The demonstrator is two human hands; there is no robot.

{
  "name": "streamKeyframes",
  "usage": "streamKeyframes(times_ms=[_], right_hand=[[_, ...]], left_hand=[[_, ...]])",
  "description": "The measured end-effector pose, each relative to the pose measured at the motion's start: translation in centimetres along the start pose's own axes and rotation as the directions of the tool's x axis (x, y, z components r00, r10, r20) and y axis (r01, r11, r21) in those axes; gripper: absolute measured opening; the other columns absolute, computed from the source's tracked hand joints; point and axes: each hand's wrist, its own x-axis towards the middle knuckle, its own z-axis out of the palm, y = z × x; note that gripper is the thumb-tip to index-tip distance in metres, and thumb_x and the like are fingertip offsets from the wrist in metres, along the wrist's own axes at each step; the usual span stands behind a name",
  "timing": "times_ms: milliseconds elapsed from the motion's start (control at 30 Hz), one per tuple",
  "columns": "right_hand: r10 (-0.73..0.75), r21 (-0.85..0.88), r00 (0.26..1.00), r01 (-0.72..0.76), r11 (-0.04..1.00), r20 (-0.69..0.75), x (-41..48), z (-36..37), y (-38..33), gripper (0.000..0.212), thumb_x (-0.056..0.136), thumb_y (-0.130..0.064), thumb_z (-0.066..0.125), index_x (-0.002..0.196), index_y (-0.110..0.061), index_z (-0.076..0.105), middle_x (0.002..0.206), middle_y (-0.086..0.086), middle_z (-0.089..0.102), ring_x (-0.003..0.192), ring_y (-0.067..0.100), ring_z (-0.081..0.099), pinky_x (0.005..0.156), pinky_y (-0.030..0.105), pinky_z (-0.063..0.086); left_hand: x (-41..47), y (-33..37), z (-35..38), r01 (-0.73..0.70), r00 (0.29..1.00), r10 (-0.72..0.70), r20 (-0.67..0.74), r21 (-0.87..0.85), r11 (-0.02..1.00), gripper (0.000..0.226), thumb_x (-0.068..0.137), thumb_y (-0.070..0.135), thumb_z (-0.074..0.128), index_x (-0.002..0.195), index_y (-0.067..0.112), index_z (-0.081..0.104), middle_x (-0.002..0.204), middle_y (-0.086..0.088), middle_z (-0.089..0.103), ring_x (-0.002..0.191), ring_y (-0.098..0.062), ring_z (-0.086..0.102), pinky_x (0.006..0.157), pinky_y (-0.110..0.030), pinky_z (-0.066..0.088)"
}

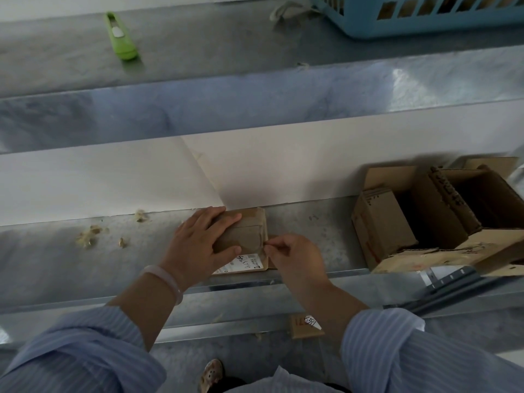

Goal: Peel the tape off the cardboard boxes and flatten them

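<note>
A small brown cardboard box (249, 231) lies on the metal ledge (85, 265) in front of me, a white shipping label (246, 262) on its near side. My left hand (198, 242) grips the box from the left, fingers across its top and thumb on the near face. My right hand (295, 256) sits at the box's right edge, thumb and forefinger pinching what looks like a strip of tape there. The tape itself is hard to make out.
Several opened cardboard boxes (431, 217) stand at the right of the ledge. A green box cutter (120, 36) lies on the far shelf, a blue plastic basket (425, 15) at the back right. Tape scraps (90, 236) litter the left. A cardboard piece (303, 327) lies on the floor below.
</note>
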Motion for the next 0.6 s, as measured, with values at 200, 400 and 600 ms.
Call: streamKeyframes(times_ms=[200,400,600], right_hand=[[-0.194,-0.204,0.98,0.2,0.958,0.049,0.4,-0.1,-0.2,0.009,0.094,-0.018,0.059,0.087,-0.02,0.064,0.082,-0.007,0.061,0.076,0.006,0.059,0.068,0.021,0.051],[-0.081,-0.051,0.994,0.085,0.995,0.07,1.5,-0.2,0.6,0.01,0.099,-0.021,0.051,0.092,-0.026,0.057,0.087,-0.015,0.057,0.079,0.0,0.054,0.061,0.008,0.037],[-0.16,0.035,0.968,0.156,0.987,0.192,2.9,0.3,0.9,0.04,0.1,-0.015,0.049,0.138,-0.028,0.053,0.125,-0.009,0.061,0.109,-0.001,0.057,0.094,0.007,0.042]], left_hand=[[0.0,0.1,0.0,0.009,1.0,-0.009,-0.007,-0.004,1.0,0.068,0.08,0.068,0.041,0.14,0.038,0.043,0.142,0.004,0.042,0.131,-0.02,0.038,0.105,-0.046,0.038],[-0.4,0.2,0.0,-0.016,0.999,0.016,-0.031,-0.011,1.0,0.065,0.08,0.063,0.047,0.139,0.035,0.046,0.142,0.003,0.043,0.13,-0.021,0.041,0.102,-0.048,0.042],[-1.4,-0.1,-0.2,-0.076,0.996,0.074,-0.041,-0.035,0.997,0.067,0.078,0.061,0.054,0.139,0.036,0.046,0.144,0.004,0.042,0.132,-0.022,0.04,0.103,-0.047,0.04]])
